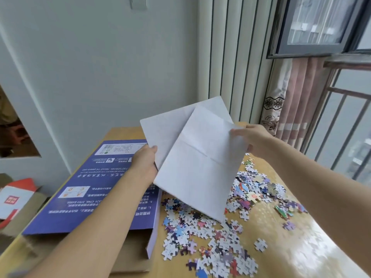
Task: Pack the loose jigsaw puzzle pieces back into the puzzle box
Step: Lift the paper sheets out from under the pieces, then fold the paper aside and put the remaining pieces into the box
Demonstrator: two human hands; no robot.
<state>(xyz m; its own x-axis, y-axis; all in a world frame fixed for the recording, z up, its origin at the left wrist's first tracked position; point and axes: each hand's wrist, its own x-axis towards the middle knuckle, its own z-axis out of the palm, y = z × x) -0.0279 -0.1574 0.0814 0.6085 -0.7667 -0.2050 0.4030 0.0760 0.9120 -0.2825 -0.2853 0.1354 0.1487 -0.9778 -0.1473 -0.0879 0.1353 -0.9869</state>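
Note:
A large white folded paper sheet [192, 157] is held up above the table between both hands. My left hand [145, 163] grips its left edge, and my right hand [255, 140] pinches its upper right edge. Below the sheet, many loose jigsaw puzzle pieces [210, 233] lie scattered on the wooden table [281, 247]. The blue puzzle box [90, 187] lies flat at the left, printed side up, with its brown open end [132, 255] toward me. The sheet hides part of the pile.
A cardboard carton with red and white packaging [14, 199] sits on the floor left of the table. A curtain [289, 101] and a window with railings [345, 121] stand at the right. The wall is close behind the table.

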